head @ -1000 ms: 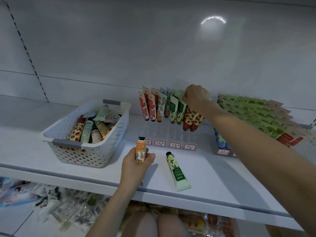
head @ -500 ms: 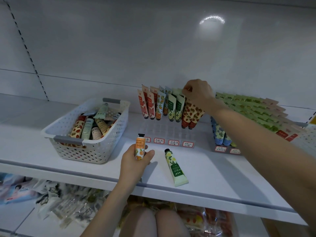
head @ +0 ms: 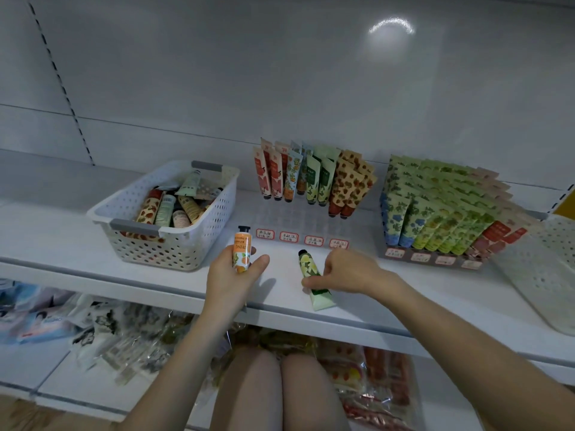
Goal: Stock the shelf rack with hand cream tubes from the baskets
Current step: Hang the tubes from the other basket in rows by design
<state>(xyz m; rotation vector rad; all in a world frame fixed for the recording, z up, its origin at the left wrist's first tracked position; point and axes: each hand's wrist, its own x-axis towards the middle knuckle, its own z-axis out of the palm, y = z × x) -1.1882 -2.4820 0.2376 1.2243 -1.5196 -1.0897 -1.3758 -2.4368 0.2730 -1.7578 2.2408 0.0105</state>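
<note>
Two tubes, two hands, one rack with room at the front.
The shelf (head: 62,244) carries it all: the white basket (head: 102,209) of loose tubes sits at my left, near enough to draw from, and the clear rack (head: 298,217) stands just beside it, back rows filled upright, front slots bare. My left hand (head: 230,284) wraps the orange tube (head: 242,248) and holds it upright, cap up, ready for its turn. My right hand (head: 348,270) curls over the green tube (head: 308,265), which lies flat on the shelf in front of the rack, thumb on one side and fingers on the other, to lift it. The labels (head: 289,237) are too small to read, so it probably belongs with the green row.
</note>
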